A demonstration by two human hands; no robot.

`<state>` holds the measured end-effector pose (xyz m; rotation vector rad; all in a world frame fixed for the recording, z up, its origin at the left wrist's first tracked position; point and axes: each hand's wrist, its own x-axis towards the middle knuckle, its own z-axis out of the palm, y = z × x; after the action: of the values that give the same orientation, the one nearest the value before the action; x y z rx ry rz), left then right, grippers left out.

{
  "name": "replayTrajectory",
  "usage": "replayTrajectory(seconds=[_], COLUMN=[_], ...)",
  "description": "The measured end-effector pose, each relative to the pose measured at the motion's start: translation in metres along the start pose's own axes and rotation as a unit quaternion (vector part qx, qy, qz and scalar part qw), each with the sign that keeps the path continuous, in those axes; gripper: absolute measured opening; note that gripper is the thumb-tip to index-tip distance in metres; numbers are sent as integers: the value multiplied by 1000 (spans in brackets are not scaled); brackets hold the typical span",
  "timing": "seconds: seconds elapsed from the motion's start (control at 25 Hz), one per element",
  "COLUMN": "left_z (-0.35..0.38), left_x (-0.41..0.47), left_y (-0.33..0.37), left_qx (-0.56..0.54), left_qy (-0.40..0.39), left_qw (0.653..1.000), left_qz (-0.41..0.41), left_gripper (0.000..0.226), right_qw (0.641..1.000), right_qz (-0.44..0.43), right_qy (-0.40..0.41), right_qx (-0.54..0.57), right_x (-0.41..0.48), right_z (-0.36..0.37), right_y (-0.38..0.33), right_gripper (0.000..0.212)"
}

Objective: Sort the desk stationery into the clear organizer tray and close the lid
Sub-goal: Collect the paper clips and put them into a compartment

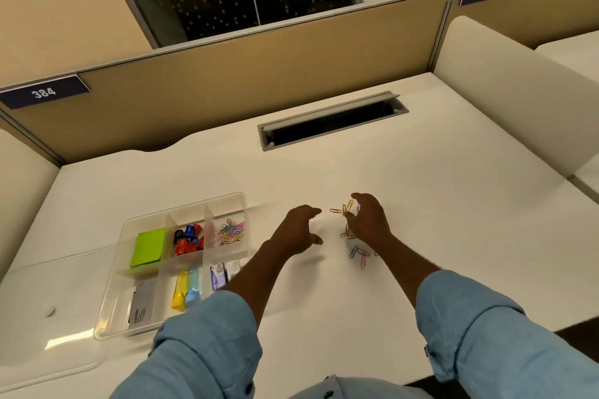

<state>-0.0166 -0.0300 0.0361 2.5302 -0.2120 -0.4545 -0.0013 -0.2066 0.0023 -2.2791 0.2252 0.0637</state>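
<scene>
The clear organizer tray (129,269) sits at the left of the white desk. Its compartments hold green sticky notes (147,248), red and blue sharpeners (188,238), coloured paper clips (230,232), a yellow and a blue highlighter (185,288), small staple boxes (225,272) and a grey box (139,308). The clear lid (48,334) lies flat left of the tray. Loose paper clips (358,254) are scattered mid-desk. My right hand (369,220) is over them, its curled fingers pinching a few clips. My left hand (298,232) hovers beside it, loosely curled and holding nothing.
A dark cable slot (330,121) with a grey frame is cut into the desk behind the hands. A tan partition (227,74) closes the back, and cream side panels (505,100) stand on both sides.
</scene>
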Motion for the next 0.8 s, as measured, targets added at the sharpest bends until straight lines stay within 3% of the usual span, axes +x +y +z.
replayTrajectory(seconds=[0.4, 0.6, 0.8], left_z=[27, 40, 52], left_x=[42, 55, 64], left_y=[44, 41, 38], left_qx=[63, 93, 106], left_qy=[-53, -106, -95], left_qw=[995, 990, 987], left_qz=[54, 28, 71], left_gripper=[86, 110, 94], right_qw=[978, 966, 944], right_qz=[-31, -55, -108], right_qy=[-174, -217, -260], right_qx=[-112, -133, -170], right_x=[12, 20, 21], right_z=[-33, -39, -37], right_y=[26, 36, 50], right_gripper=[69, 73, 87])
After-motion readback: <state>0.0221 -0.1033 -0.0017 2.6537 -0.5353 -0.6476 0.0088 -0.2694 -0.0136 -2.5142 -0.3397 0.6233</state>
